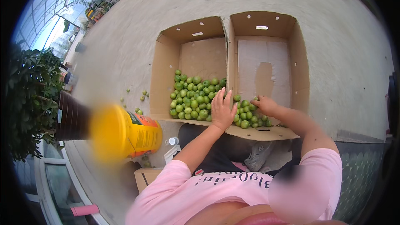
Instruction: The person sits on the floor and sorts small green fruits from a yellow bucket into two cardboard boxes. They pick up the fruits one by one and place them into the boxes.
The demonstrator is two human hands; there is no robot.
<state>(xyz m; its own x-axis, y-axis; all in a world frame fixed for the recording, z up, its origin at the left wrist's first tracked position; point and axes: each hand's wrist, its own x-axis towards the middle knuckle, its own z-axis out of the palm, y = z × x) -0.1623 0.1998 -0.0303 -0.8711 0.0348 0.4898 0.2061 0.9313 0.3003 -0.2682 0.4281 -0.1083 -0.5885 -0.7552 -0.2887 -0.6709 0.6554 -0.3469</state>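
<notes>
Two open cardboard boxes stand side by side before me. In the left box (pixel 203 53), many small round green fruits (pixel 194 97) are heaped against the near side. The right box (pixel 300 78) holds a smaller pile of the same green fruits (pixel 245 115) in its near left corner. My left hand (pixel 222 111) is over the wall between the boxes, fingers apart, with nothing seen in it. My right hand (pixel 265 105) reaches into the right box at the pile's edge. A fruit shows by its fingertips; whether it is gripped cannot be told.
A yellow bucket (pixel 143 134), partly blurred, stands left, beside stacked dark pots (pixel 70 117). Several loose fruits (pixel 142 98) lie on the concrete floor (pixel 118 59). A smaller cardboard box (pixel 145 178) is by my left side. A leafy plant (pixel 28 100) fills the far left.
</notes>
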